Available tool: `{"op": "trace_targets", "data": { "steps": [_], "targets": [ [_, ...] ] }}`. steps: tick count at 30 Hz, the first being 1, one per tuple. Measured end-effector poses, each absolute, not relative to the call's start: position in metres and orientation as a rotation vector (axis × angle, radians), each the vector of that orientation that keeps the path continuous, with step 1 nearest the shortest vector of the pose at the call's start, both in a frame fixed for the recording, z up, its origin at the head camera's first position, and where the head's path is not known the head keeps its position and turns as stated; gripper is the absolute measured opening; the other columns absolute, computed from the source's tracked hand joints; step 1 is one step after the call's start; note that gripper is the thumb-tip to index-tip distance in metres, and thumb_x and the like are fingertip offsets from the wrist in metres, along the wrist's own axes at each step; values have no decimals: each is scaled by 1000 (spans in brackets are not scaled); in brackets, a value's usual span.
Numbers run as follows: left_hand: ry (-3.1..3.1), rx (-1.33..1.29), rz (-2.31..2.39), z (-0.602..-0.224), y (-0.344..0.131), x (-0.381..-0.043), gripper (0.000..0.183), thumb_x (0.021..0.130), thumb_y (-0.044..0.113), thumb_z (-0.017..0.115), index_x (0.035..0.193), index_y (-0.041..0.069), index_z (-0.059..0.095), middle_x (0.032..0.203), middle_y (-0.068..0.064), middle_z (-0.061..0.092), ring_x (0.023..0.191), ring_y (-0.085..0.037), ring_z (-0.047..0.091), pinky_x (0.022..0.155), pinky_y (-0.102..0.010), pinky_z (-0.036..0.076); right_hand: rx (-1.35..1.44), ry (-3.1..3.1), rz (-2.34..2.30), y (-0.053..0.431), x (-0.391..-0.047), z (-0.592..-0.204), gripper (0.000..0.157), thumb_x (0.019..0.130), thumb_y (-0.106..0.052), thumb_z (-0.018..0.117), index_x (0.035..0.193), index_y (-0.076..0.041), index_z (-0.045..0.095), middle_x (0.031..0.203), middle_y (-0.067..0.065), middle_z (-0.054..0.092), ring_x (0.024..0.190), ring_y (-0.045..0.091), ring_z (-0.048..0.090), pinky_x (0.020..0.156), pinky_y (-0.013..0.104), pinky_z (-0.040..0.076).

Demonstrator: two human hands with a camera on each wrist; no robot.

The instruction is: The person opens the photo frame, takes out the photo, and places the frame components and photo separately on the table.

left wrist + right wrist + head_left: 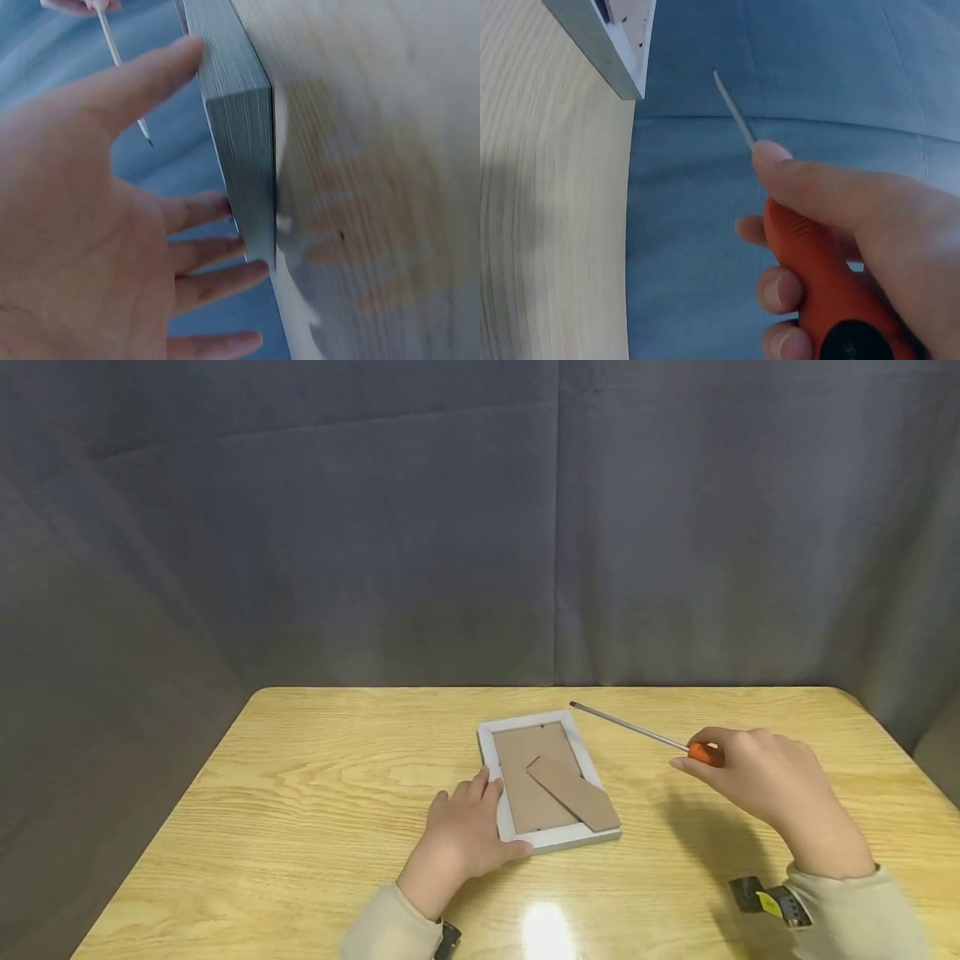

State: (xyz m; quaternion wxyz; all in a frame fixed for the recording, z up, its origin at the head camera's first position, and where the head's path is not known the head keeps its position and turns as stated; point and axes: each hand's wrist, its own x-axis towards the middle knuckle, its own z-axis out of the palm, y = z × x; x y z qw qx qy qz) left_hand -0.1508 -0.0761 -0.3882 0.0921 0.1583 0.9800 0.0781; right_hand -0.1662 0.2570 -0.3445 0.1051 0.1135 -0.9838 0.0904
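Two-handed work, seemingly at the positioning step: touching the picture frame (521, 789), back up on the table (360, 760), with the left hand (467, 831) spread and ungripping; clasping the screwdriver (630, 725) by its orange handle (705, 755) in the right hand (761, 777), tip held clear. Next, probably calls for steadying the frame and lowering the tip to a dark tab (542, 726).
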Motion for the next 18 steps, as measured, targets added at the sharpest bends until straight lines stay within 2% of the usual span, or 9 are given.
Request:
{"op": "trace_targets", "data": {
  "steps": [5, 9, 14, 18],
  "targets": [
    [2991, 461, -41, -388, -63, -145, 95, 82, 70, 62, 148, 3, 44, 156, -13, 36, 139, -29, 38, 107, -54, 38, 320, -2883, 256, 253, -165, -344, 31, 89, -52, 68, 86, -22, 67, 61, -9, 47, 54, 14, 43, 44, 31, 32],
    [3047, 476, -144, -390, -54, -141, 97, 82, 72, 60, 145, -1, 47, 151, -14, 42, 137, -27, 41, 104, -51, 42, 309, -2866, 262, 252, -165, -345, 30, 89, -51, 69, 89, -20, 69, 61, -9, 48, 52, 15, 44, 42, 32, 32],
    [3064, 492, -118, -394, -48, -139, 96, 84, 71, 58, 142, -4, 47, 145, -17, 47, 133, -28, 44, 102, -50, 43, 322, -2833, 259, 250, -165, -345, 30, 89, -49, 70, 89, -20, 69, 60, -8, 47, 51, 16, 42, 41, 32, 31],
    [3034, 520, -79, -395, -52, -142, 95, 86, 70, 57, 144, -4, 45, 147, -17, 44, 137, -28, 41, 106, -50, 41, 328, -2835, 264, 247, -164, -344, 30, 89, -50, 69, 87, -21, 69, 61, -9, 48, 52, 15, 42, 42, 32, 31]
  ]
}}
